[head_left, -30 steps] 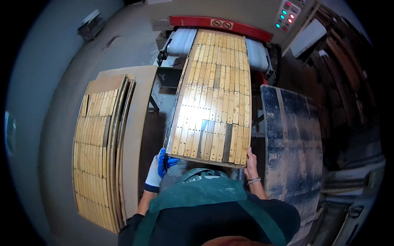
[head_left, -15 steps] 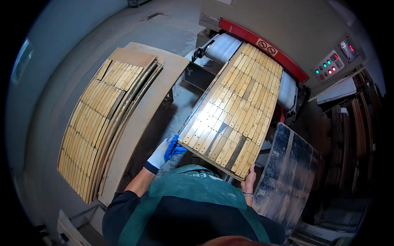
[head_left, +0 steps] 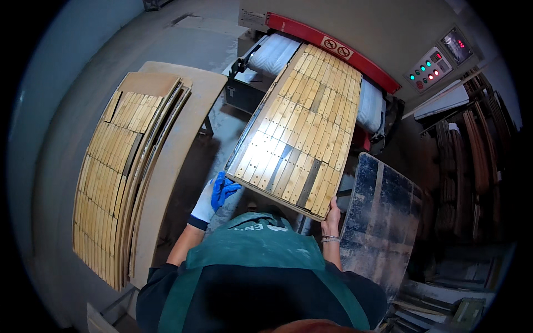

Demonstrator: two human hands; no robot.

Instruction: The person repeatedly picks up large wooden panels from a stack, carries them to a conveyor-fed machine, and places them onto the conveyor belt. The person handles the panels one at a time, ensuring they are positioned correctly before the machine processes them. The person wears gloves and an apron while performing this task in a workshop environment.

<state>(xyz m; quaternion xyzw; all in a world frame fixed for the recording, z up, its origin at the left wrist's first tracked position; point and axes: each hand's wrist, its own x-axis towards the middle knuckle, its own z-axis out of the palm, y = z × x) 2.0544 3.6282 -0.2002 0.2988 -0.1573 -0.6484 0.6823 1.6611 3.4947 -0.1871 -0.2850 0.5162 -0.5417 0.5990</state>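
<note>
At the mouth of the machine [head_left: 388, 36], we have a long board [head_left: 311, 119] faced with rows of pale wooden slats, lying over the white conveyor belt [head_left: 276, 54] with its far end up against the red bar [head_left: 366, 69]. Our bare right hand [head_left: 331, 218] grasps its near right corner, thumb along the side. Our gloved left hand [head_left: 217, 193] is at the near left corner, blue fingers by the lower edge; we cannot tell whether it is closed on the board. To our left, a stack of slatted boards [head_left: 105, 188] lies on a bench [head_left: 202, 89]; to our right stands a scuffed dark panel [head_left: 380, 222].
</note>
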